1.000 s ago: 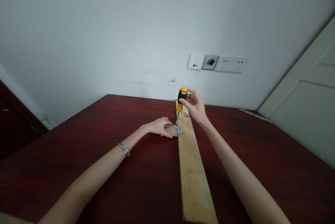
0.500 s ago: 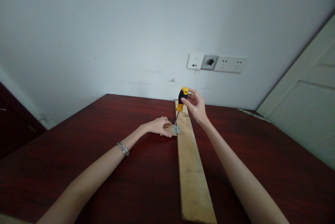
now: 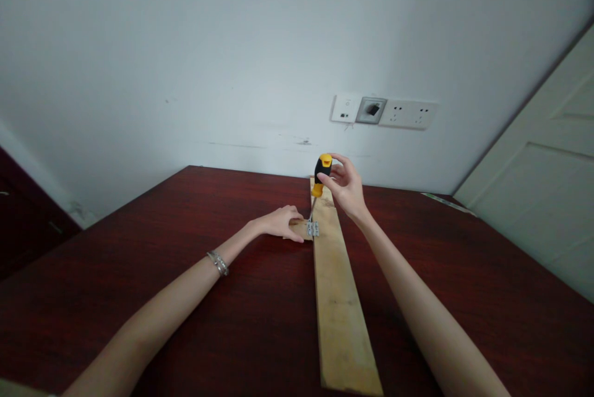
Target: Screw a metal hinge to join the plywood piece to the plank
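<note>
My right hand (image 3: 347, 188) grips a yellow-and-black screwdriver (image 3: 323, 168) by its handle, with thumb and fingers around it. The screwdriver leans slightly, its tip down at the upper part of a metal hinge (image 3: 312, 228). That hinge spans the joint between a small wooden block (image 3: 302, 231) and a long wooden plank (image 3: 346, 304). My left hand (image 3: 281, 222) is closed around the small block from the left, thumb at the near edge and fingers at the far edge. Any screw under the tip is too small to make out.
A dark red wooden table (image 3: 223, 329) carries the plank, which runs from near me to the wall. Sockets (image 3: 408, 114) and a black plug (image 3: 374, 110) sit on the white wall. A pale panelled door (image 3: 547, 168) stands at the right, a flat strip (image 3: 448, 202) at the table's back right.
My right hand and the screwdriver handle have shifted very slightly left. My left hand keeps its hold on the block. The whole view has moved a little.
</note>
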The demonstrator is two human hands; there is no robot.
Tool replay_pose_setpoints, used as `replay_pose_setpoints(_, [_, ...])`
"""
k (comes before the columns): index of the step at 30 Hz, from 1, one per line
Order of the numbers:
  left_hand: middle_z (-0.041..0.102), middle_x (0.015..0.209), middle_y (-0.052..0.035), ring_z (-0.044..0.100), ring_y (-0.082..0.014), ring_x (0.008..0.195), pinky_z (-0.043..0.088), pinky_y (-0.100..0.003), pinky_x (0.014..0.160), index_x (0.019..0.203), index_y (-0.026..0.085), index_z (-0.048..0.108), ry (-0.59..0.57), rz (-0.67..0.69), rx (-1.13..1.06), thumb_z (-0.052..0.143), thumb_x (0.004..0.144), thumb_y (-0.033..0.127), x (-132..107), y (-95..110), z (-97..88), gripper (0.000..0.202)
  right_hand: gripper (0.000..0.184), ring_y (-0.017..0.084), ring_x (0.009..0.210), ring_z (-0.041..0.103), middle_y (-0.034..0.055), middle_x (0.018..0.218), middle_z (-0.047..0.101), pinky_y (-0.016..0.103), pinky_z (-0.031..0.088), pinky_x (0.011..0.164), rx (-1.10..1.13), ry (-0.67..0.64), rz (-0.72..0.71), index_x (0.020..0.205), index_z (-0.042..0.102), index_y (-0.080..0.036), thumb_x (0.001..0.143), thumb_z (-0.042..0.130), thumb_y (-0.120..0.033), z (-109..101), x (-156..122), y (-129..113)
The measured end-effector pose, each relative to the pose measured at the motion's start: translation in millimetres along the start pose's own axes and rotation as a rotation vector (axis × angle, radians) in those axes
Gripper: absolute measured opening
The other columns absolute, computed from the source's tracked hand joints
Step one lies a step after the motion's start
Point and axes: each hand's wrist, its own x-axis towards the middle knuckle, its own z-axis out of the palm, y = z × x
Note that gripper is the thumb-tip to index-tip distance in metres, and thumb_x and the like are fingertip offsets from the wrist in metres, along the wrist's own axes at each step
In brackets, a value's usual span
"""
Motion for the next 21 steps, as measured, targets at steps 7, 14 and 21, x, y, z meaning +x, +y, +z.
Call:
replay_pose_setpoints(7, [0.055, 0.099, -0.0072, 0.051, -0.0234, 0.093, 0.039, -0.031, 0.079, 0.109, 0.017, 0.064, 0.023, 0.008, -0.022, 0.074, 0.063, 0.054, -1, 2, -0.7, 0.06, 0.068, 0.015, 0.075, 0.06, 0.0043, 0.107, 0.06, 0.03, 0.056, 0.064, -0.146, -0.036, -0.049, 0.137, 0.038, -0.033, 0.077, 0.067, -0.041, 1, -2, -9])
replay_pose_setpoints(14, [0.054, 0.1, -0.0068, 0.051, -0.0233, 0.094, 0.04, -0.031, 0.08, 0.109, 0.018, 0.064, 0.052, 0.013, -0.046, 0.076, 0.062, 0.052, -1, 1, 1.7, 0.059, 0.06, 0.017, 0.079, 0.059, 0.0063, 0.123, 0.056, 0.034, 0.057, 0.065, -0.243, -0.06, -0.1, 0.136, 0.044, -0.035, 0.08, 0.064, -0.038, 2, -2, -11])
replay_pose_setpoints(21, [0.054, 0.103, -0.0075, 0.05, -0.0234, 0.096, 0.04, -0.032, 0.083, 0.109, 0.016, 0.062, 0.064, 0.046, -0.052, 0.076, 0.063, 0.048, -1, 0, 2.3, 0.057, 0.047, 0.019, 0.091, 0.057, 0.0052, 0.123, 0.056, 0.03, 0.055, 0.067, -0.284, -0.018, -0.158, 0.121, 0.056, -0.032, 0.077, 0.068, -0.036, 0, 0, -12])
